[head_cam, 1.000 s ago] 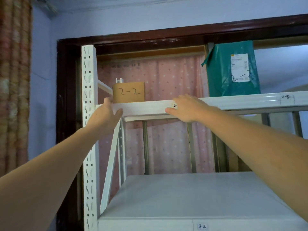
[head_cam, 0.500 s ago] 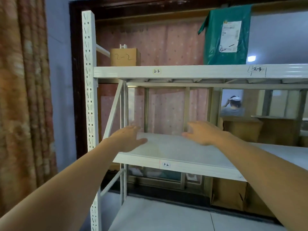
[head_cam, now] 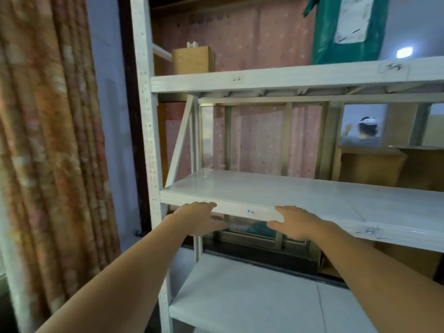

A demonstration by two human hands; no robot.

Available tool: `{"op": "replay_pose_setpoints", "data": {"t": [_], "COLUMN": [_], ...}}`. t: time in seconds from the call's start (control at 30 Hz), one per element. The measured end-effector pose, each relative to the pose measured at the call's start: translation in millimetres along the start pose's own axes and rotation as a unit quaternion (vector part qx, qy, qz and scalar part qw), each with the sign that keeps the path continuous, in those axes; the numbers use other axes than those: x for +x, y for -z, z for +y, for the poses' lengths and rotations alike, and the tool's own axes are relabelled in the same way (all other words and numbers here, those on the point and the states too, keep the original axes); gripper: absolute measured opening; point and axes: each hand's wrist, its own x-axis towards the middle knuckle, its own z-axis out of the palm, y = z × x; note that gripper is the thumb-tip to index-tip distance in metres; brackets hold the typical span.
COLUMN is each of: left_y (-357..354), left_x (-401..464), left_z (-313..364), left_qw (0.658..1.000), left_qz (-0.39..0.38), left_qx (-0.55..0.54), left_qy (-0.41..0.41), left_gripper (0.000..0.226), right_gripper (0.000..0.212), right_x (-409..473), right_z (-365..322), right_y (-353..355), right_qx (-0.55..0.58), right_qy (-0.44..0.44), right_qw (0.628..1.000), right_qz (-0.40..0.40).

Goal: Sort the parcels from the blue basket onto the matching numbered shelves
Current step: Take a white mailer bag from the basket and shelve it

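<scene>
Both hands reach out empty, fingers loosely extended, at the front edge of the middle shelf (head_cam: 312, 200): the left hand (head_cam: 200, 218) near its left corner, the right hand (head_cam: 292, 223) just beside a small label. Well above them, a cardboard box (head_cam: 193, 60) sits at the left end of the upper shelf (head_cam: 288, 76), and a green parcel (head_cam: 346, 30) stands farther right.

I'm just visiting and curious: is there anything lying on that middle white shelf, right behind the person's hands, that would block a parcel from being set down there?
Nothing visible does. The middle shelf shows a bare white top behind the left hand and right hand, both empty at its front edge. The cardboard box and green parcel sit on the shelf above.
</scene>
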Motion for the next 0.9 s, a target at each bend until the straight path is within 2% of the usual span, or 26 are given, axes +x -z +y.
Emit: {"op": "replay_pose_setpoints", "data": {"t": [0.1, 0.3, 0.43, 0.63, 0.77, 0.9], "left_y": [-13.9, -48.4, -79.8, -137.0, -165.0, -185.4], "left_x": [-29.4, -122.3, -206.8, -320.8, -360.4, -367.9], "left_z": [-38.4, -144.9, -213.7, -294.0, -333.9, -364.5], "left_qw": [0.999, 0.976, 0.947, 0.886, 0.859, 0.856], "left_qz": [-0.009, -0.038, -0.056, -0.101, -0.138, -0.151], "left_qx": [-0.003, 0.005, -0.022, -0.07, -0.105, -0.116], "left_qy": [0.041, 0.215, 0.315, 0.447, 0.482, 0.481], "left_gripper": [0.085, 0.097, 0.093, 0.102, 0.096, 0.094], "right_gripper": [0.087, 0.084, 0.084, 0.086, 0.081, 0.088], "right_x": [16.2, 35.2, 30.9, 8.8, -4.8, -0.7], "right_z": [-37.1, -174.8, -278.1, -407.1, -465.3, -502.8], "right_y": [-15.8, -67.7, -122.4, -198.1, -226.7, -256.6], "right_qx": [-0.011, -0.02, -0.037, -0.096, -0.119, -0.109], "right_qy": [0.048, 0.188, 0.288, 0.401, 0.442, 0.438], "right_qw": [0.999, 0.979, 0.946, 0.881, 0.851, 0.838], "right_qz": [-0.019, -0.072, -0.143, -0.232, -0.258, -0.307]}}
